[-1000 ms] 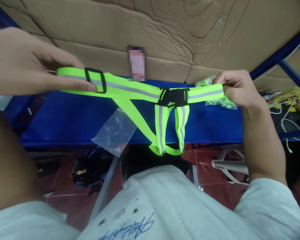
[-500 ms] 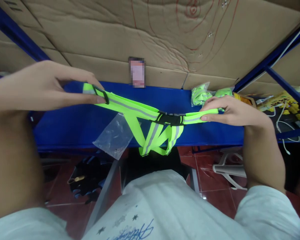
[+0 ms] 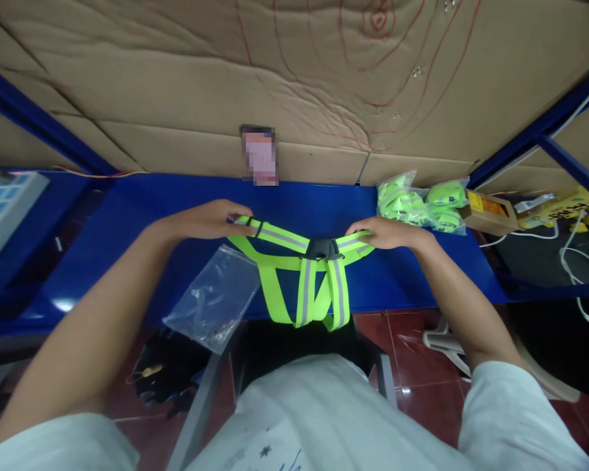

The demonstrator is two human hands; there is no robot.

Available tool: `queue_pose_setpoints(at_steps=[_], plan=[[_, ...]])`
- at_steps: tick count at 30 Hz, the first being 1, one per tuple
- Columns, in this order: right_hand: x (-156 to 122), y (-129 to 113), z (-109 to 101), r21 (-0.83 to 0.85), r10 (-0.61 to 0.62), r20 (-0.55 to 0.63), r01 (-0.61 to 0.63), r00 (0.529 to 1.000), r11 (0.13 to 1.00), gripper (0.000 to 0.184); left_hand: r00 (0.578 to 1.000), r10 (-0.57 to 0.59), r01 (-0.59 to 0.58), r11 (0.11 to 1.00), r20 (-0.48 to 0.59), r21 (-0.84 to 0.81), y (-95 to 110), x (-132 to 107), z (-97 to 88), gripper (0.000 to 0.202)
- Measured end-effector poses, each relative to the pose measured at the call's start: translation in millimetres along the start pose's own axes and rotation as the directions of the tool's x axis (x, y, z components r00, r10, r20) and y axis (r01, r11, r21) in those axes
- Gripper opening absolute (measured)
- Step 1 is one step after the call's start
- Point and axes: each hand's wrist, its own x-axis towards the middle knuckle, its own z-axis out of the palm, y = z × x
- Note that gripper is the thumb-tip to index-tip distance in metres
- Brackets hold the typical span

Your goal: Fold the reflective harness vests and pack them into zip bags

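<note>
Overhead, a creased cardboard sheet (image 3: 177, 78) with red scribbles fills the upper half of the frame. Below it a blue table (image 3: 142, 216) runs across the middle from the left edge to the right. The person's pale shirt (image 3: 324, 412) takes up the bottom centre, with red floor tiles (image 3: 412, 340) showing beside it at lower right. A neon-yellow reflective harness (image 3: 282, 238) lies at the centre of the frame on the near edge of the table. Its main band is stretched sideways between the two hands and its looped straps hang down over the table's front. The left hand (image 3: 211, 219), just left of centre, has its grip pinched on the band's left end. The right hand (image 3: 383, 232), just right of centre, has its grip closed over the band's right end, fingers pressed down on it. A clear plastic bag (image 3: 213, 297) lies on the table edge left of the hanging straps, near them. Packets of folded yellow bands (image 3: 417, 203) sit at the table's back in the right part of the frame, touching a small brown box (image 3: 488, 210). A blurred phone (image 3: 260, 156) leans on the cardboard at upper centre. A black buckle (image 3: 322, 247) joins the band at centre, and a black slider (image 3: 255, 227) sits by the left fingertips.
</note>
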Motion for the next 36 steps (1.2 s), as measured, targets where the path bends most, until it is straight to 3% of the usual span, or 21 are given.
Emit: queue_pose_setpoints(at_steps=[3,6,10,13,16,19,24,27,29,31,33,36], plan=[[22,-8,15,-0.042,-0.006,-0.046,0.004,0.999,0.999,0.042,0.995,-0.044,0.043,0.999,0.090,0.009,-12,12,9.1,0.042],[43,-26,34,0.006,-0.065,-0.079,0.066,0.995,0.998,0.038,0.993,-0.068,0.068,0.998,0.094,0.007,-15,17,13.0,0.045],[61,-42,51,0.086,-0.086,-0.030,0.088,0.996,0.992,0.039,0.993,-0.086,0.087,0.996,0.086,-0.007,-16,13,11.5,0.046],[62,-44,49,0.168,-0.118,0.013,0.114,0.993,0.979,0.031,0.995,-0.077,0.079,0.996,0.062,-0.028,-17,5,8.2,0.045],[50,-51,34,0.323,-0.170,0.026,0.153,0.985,0.934,0.028,0.996,-0.073,0.077,0.993,0.049,-0.085,-12,-8,2.0,0.046],[26,-73,5,0.495,-0.247,-0.015,0.222,0.969,0.840,0.029,0.995,-0.079,0.089,0.972,0.053,-0.216,2,-28,-6.6,0.041],[-30,-134,-53,0.511,-0.308,-0.175,0.353,0.935,0.784,0.028,0.996,-0.081,0.065,0.958,-0.047,-0.280,30,-58,-16.8,0.050],[-58,-170,-77,0.503,-0.281,-0.343,0.428,0.896,0.751,0.021,0.999,0.040,-0.043,0.952,-0.019,-0.303,55,-67,-17.9,0.061],[-69,-189,-86,0.480,-0.275,-0.422,0.470,0.864,0.741,0.021,0.965,0.251,-0.260,0.869,-0.076,-0.420,82,-68,-16.6,0.077],[-75,-205,-93,0.450,-0.274,-0.448,0.480,0.851,0.753,0.022,0.856,0.440,-0.515,0.673,-0.272,-0.531,118,-68,-13.5,0.095],[-77,-217,-97,0.417,-0.262,-0.467,0.471,0.845,0.778,0.025,0.750,0.498,-0.656,0.478,-0.435,-0.584,156,-67,-8.5,0.107],[-80,-231,-104,0.354,-0.223,-0.547,0.464,0.807,0.812,0.027,0.677,0.479,-0.727,0.317,-0.559,-0.609,200,-61,2.1,0.105]])
